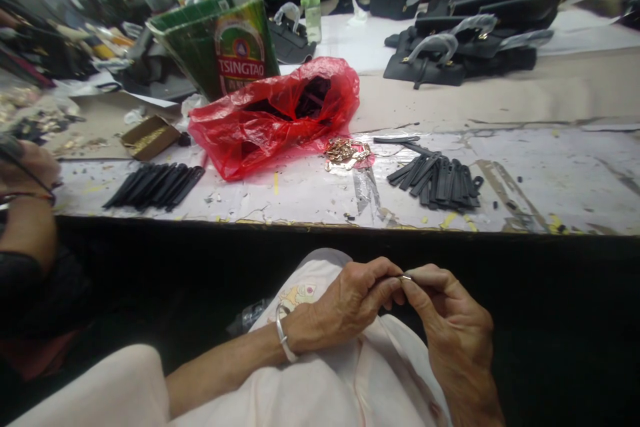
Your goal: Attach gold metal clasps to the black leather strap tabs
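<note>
My left hand (350,303) and my right hand (450,323) meet over my lap, below the table's front edge. Both pinch one small metal piece (406,277) between their fingertips; its shape is too small to make out. A pale bangle circles my left wrist. On the table ahead lie a pile of black strips (440,180) to the right, a second pile of black strips (155,185) to the left, and a heap of gold metal fittings (347,152) between them.
A red plastic bag (275,117) holding dark pieces lies mid-table, with a green Tsingtao carton (225,43) behind it. Black handbags (465,40) are stacked at the back right. Another person's arm (25,213) is at the left edge. A small cardboard box (149,137) sits left.
</note>
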Demonstrator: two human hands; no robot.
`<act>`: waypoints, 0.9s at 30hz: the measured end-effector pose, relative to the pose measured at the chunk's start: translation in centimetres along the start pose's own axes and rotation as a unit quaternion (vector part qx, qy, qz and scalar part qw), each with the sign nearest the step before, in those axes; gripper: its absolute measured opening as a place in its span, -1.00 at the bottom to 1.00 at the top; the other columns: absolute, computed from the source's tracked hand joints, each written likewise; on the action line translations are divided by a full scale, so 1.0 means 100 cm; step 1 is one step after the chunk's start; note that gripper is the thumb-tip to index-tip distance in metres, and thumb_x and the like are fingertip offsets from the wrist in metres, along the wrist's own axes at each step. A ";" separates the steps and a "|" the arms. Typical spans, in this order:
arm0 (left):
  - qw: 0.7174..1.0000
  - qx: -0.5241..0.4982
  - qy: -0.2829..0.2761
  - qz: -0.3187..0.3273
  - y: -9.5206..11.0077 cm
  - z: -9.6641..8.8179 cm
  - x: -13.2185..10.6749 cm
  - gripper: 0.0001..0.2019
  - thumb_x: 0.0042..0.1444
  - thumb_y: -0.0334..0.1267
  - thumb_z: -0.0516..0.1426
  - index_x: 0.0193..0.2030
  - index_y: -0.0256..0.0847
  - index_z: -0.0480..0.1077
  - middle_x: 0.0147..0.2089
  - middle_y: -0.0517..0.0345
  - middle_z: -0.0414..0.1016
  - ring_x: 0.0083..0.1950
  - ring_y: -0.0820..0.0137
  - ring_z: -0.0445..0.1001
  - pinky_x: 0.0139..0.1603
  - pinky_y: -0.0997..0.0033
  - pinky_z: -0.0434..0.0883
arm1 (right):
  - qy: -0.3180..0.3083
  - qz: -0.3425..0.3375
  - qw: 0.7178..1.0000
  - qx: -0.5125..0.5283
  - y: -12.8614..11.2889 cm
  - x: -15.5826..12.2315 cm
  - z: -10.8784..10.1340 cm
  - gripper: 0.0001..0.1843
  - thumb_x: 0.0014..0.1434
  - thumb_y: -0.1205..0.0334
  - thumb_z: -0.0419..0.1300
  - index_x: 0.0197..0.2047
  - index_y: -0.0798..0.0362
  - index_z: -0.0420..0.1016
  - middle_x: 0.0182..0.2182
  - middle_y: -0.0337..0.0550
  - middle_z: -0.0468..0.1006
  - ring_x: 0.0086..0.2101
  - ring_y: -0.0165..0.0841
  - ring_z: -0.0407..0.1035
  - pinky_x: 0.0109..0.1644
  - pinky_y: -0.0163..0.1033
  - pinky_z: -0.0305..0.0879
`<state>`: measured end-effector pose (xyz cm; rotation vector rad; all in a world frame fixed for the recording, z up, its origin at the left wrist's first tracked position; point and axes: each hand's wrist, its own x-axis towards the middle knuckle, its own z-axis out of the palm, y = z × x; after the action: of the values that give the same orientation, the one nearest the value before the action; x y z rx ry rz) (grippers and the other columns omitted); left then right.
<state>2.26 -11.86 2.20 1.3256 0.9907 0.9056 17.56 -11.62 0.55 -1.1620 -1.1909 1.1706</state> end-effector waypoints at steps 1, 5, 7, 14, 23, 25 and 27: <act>1.000 -0.027 -0.006 -0.014 0.001 -0.001 0.000 -0.73 0.30 -0.09 0.02 -0.16 -0.27 0.37 -0.35 0.16 0.40 -0.34 0.51 0.38 -0.28 0.53 0.33 | -0.006 -0.011 1.000 -0.006 -0.002 0.000 -0.001 -0.89 0.11 0.23 0.38 -0.37 0.04 0.54 -0.46 -0.24 0.45 -0.48 -0.40 0.36 -0.44 -0.36 0.36; 0.974 -0.181 -0.105 -0.090 0.001 -0.012 0.003 -0.61 0.26 0.05 0.05 -0.21 -0.31 0.37 -0.35 0.11 0.42 -0.38 0.51 0.39 -0.30 0.50 0.35 | -0.092 -0.015 0.995 0.028 -0.012 -0.003 -0.007 -0.94 0.17 0.29 0.33 -0.34 0.02 0.53 -0.48 -0.23 0.45 -0.50 -0.38 0.39 -0.42 -0.32 0.39; 0.950 -0.227 -0.176 -0.120 -0.002 -0.020 0.004 -0.60 0.24 0.07 0.07 -0.25 -0.32 0.38 -0.35 0.10 0.43 -0.40 0.53 0.38 -0.30 0.51 0.35 | -0.150 -0.006 0.986 0.065 -0.015 -0.004 -0.011 -0.95 0.18 0.33 0.32 -0.30 0.01 0.54 -0.47 -0.21 0.47 -0.46 -0.32 0.44 -0.34 -0.25 0.44; 0.872 -0.333 -0.259 -0.248 -0.004 -0.025 -0.002 -0.68 0.04 -0.08 0.31 -0.25 -0.29 0.41 -0.37 0.15 0.46 -0.44 0.57 0.40 -0.42 0.60 0.30 | -0.228 0.005 0.968 0.102 -0.016 -0.009 -0.024 -0.93 0.14 0.30 0.37 -0.26 -0.03 0.62 -0.44 -0.17 0.47 -0.39 -0.31 0.42 -0.29 -0.26 0.42; 0.954 -0.221 -0.103 -0.174 0.015 -0.013 -0.001 -0.62 0.06 0.02 0.26 -0.31 -0.31 0.34 -0.45 0.16 0.43 -0.49 0.58 0.35 -0.45 0.59 0.29 | -0.061 0.098 0.991 0.062 0.005 -0.021 -0.021 -0.90 0.09 0.19 0.40 -0.33 0.00 0.60 -0.47 -0.22 0.49 -0.48 -0.41 0.35 -0.41 -0.38 0.32; 0.970 -0.177 -0.074 -0.149 0.012 -0.012 -0.001 -0.63 0.09 0.01 0.24 -0.31 -0.30 0.33 -0.44 0.15 0.43 -0.49 0.57 0.36 -0.46 0.58 0.29 | -0.043 0.112 0.992 0.040 0.010 -0.025 -0.019 -0.89 0.11 0.17 0.38 -0.31 0.02 0.61 -0.50 -0.21 0.49 -0.51 -0.42 0.31 -0.43 -0.38 0.29; 0.979 -0.145 -0.053 -0.134 0.008 -0.010 -0.001 -0.67 0.13 -0.02 0.21 -0.29 -0.29 0.32 -0.42 0.14 0.44 -0.48 0.56 0.37 -0.47 0.58 0.30 | -0.037 0.114 0.992 0.024 0.012 -0.027 -0.018 -0.85 0.12 0.14 0.37 -0.26 0.02 0.62 -0.50 -0.21 0.50 -0.50 -0.41 0.30 -0.41 -0.35 0.28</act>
<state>1.26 -11.60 3.05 0.9585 0.8909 0.7325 19.24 -14.34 -0.86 -1.2515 -1.0990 1.4189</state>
